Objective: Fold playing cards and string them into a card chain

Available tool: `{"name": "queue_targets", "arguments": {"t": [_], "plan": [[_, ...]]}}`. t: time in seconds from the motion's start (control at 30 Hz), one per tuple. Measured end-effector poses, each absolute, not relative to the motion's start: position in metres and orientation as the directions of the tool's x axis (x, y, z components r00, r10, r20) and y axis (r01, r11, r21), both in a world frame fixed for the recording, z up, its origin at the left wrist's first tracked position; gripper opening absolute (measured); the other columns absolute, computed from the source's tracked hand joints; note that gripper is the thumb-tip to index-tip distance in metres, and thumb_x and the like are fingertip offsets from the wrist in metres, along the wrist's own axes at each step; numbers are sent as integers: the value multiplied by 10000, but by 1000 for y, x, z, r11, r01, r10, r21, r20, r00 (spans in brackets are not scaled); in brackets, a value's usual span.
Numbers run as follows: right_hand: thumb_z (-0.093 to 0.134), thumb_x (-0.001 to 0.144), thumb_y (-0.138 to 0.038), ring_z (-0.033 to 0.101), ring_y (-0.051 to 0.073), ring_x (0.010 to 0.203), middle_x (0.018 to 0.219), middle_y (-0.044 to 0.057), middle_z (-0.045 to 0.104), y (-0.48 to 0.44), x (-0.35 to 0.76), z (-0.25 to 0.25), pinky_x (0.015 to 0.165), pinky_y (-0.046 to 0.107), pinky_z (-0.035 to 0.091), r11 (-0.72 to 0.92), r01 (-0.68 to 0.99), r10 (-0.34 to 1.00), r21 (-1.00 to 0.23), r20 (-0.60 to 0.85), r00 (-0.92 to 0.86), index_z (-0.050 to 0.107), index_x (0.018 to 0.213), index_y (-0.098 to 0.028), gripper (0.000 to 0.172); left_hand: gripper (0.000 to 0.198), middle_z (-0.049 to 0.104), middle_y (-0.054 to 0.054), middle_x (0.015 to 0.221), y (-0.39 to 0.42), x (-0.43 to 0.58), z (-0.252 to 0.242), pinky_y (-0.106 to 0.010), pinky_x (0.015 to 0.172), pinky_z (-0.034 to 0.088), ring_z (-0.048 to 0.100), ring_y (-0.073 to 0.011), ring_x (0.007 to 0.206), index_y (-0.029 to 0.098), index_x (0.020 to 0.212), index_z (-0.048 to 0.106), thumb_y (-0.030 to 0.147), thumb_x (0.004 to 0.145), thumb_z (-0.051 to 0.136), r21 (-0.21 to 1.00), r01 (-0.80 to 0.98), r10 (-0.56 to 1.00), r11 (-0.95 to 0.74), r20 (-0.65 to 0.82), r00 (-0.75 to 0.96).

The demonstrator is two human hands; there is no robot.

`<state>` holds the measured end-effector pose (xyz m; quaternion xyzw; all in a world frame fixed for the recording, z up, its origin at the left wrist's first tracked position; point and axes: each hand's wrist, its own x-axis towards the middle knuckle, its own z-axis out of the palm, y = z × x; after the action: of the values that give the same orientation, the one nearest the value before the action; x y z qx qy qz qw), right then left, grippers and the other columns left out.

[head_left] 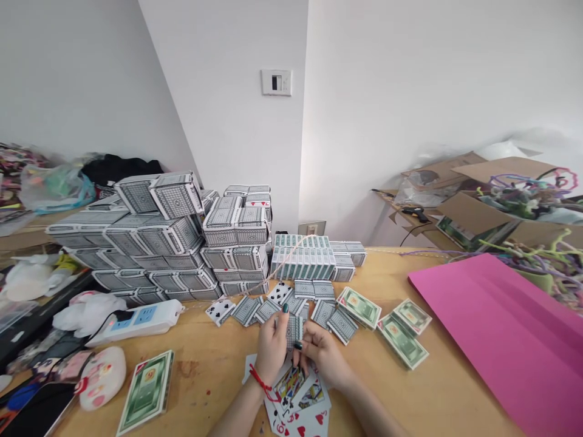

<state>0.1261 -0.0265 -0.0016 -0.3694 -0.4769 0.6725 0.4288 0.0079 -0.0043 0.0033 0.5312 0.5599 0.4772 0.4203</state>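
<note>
Both hands meet over the near middle of the wooden table (204, 370). My left hand (272, 341), with a red string round the wrist, pinches a grey-backed playing card (294, 329), its thumb up at the left side. On the card's right edge close the fingers of my right hand (319, 352). Whether it is one card or several, I cannot tell. Beneath the hands lies a spread of large face-up playing cards (303, 423). Just beyond them, smaller grey-backed cards (268, 311) are scattered, a few face up, such as a spades card (279, 292).
Tall stacks of card-covered blocks (155, 233) stand at back left, beside a teal-edged row of cards (303, 258). Green card boxes (403, 340) lie right, another green box (146, 391) left. A power strip (146, 321), pink sheet (492, 328) and cardboard boxes (473, 212) flank the space.
</note>
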Motion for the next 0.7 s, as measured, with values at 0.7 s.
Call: {"name": "queue_targets", "arguments": {"t": [0.7], "plan": [[606, 692, -466, 428, 66, 313, 467, -45, 534, -23, 127, 1, 341, 176, 314, -164, -335, 969, -928, -87, -233, 495, 711, -167, 320, 402, 358, 47, 474, -3, 5, 6, -211, 456, 314, 366, -106, 470, 198, 508, 357, 492, 776, 408, 972, 221, 985, -81, 111, -130]]}}
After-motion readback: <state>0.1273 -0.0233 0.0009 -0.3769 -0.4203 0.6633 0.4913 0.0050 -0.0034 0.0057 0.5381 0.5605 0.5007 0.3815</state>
